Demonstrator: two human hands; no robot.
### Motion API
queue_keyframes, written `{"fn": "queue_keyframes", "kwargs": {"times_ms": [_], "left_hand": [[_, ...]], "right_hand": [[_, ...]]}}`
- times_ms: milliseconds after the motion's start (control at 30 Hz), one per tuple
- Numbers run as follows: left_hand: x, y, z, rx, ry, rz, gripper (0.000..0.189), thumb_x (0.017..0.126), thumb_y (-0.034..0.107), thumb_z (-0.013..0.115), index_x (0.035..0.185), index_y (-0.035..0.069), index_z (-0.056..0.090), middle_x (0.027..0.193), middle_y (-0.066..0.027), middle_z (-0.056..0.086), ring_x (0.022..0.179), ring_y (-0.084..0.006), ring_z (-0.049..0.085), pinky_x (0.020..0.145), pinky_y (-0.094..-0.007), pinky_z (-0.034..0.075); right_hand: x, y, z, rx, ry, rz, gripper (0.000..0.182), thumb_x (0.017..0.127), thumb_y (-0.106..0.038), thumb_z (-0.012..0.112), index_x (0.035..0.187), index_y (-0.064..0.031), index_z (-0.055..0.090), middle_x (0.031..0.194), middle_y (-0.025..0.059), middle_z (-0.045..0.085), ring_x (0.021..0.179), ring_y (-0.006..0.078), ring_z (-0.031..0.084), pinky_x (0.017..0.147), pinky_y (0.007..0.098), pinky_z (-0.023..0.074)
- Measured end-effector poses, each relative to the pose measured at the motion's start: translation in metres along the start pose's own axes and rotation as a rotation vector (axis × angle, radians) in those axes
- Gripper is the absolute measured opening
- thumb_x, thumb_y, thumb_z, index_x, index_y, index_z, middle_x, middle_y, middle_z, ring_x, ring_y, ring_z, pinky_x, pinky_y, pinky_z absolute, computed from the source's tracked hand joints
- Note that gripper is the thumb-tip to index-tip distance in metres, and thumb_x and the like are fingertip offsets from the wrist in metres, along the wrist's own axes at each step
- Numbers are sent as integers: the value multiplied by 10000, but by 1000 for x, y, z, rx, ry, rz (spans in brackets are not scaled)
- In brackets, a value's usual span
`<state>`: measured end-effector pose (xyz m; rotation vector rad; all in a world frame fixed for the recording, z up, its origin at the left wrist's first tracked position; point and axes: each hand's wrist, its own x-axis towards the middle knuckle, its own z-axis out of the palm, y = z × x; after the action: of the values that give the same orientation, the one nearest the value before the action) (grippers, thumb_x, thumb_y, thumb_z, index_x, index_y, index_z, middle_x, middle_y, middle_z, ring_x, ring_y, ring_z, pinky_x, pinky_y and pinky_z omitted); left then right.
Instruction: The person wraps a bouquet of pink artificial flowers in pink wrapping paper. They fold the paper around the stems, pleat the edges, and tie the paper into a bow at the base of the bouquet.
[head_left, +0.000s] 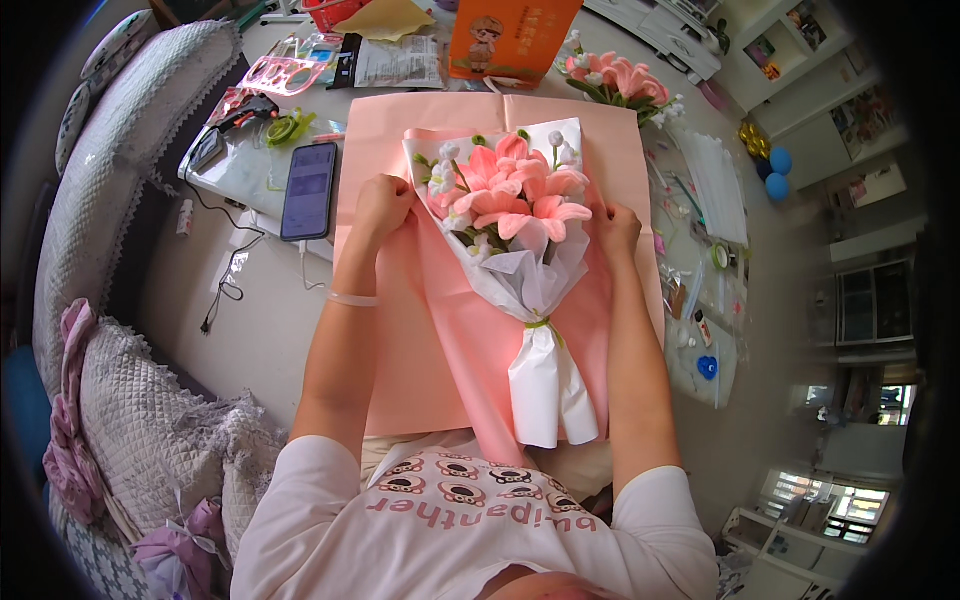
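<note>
A bouquet of pink fuzzy pipe-cleaner lilies with small white flowers lies before me, its stem end towards my body. White wrapping paper surrounds it, tied with a green ribbon, with sheer white tissue at the front. Beneath it, a folded pink wrapping sheet rests on a larger, paler pink sheet. At the bouquet's left side, my left hand pinches the folded sheet's edge. On the opposite side my right hand grips that sheet too, its fingertips partly hidden.
Left on the table are a smartphone on a charging cable, green ribbon rolls and a glue gun. An orange printed bag and another pink bouquet stand behind. Tape and white strips lie right.
</note>
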<state>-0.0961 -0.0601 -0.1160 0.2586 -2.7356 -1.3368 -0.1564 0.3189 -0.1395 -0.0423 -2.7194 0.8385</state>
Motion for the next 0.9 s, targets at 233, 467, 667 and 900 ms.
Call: {"fn": "queue_keyframes", "kwargs": {"times_ms": [233,467,667,900], "left_hand": [[5,-7,4,53,85,31,241,739,210,628,656,-15,653,566,-180,589,519,-279,607,533,-374,470],[1,-6,3,-30,45,-29,326,763,252,641,608,-34,629,522,-148,581,478,-241,581,512,-357,461],[6,-7,-1,-92,-19,-80,350,798,270,633,637,-41,638,549,-147,598,494,-229,594,518,-354,464],[20,-24,5,47,96,-35,339,803,277,621,660,-29,647,605,-176,615,559,-294,609,549,-396,471]], "right_hand": [[-1,-13,0,86,91,-18,352,807,-354,648,764,-5,648,676,158,634,608,272,613,582,378,465],[0,-12,-3,-4,52,68,358,748,-365,668,728,-9,632,734,181,644,716,348,632,655,421,483],[4,-2,-1,41,94,107,340,773,-359,683,780,-20,664,705,134,660,647,265,642,623,365,493],[7,-7,-1,1,114,113,362,780,-375,656,723,-18,645,702,138,657,664,302,638,644,402,487]]}}
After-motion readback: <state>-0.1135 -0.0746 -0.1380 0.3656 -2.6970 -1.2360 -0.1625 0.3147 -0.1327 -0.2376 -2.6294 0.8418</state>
